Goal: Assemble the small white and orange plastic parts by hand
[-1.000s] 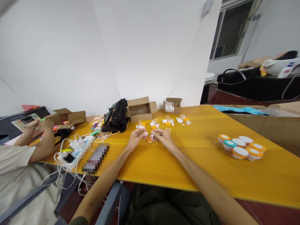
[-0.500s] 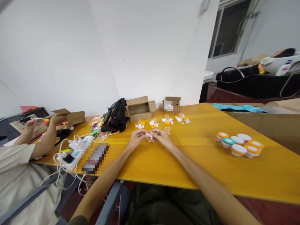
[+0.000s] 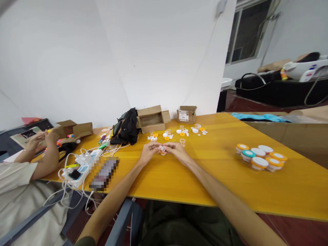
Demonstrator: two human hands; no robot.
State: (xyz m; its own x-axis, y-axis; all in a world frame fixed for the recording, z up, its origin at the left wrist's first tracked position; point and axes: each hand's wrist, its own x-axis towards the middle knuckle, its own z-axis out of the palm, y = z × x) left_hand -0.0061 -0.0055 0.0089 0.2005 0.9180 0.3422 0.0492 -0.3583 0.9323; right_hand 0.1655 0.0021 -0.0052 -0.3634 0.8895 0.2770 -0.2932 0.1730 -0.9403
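Observation:
My left hand (image 3: 150, 152) and my right hand (image 3: 177, 151) meet over the table, fingertips pinched on a small white plastic part (image 3: 162, 148) from both sides. Just below it shows an orange piece (image 3: 163, 153); whether it is joined to the white part I cannot tell. Behind my right fingers stands a clear plastic cup (image 3: 182, 142). Farther back lie small groups of white pieces (image 3: 178, 131), orange rings (image 3: 166, 138) and clear cups.
Several lidded jars (image 3: 259, 163) stand together at the right. Cardboard boxes (image 3: 151, 119) and a black bag (image 3: 126, 127) line the wall side. At left are a power strip (image 3: 83, 169) with tangled cables, a pixelated dark object (image 3: 104, 173) and another person's hands (image 3: 42, 139).
My hands stay together on the white part, which has turned slightly. At left the other person's hands have come closer together. The view has shifted a little.

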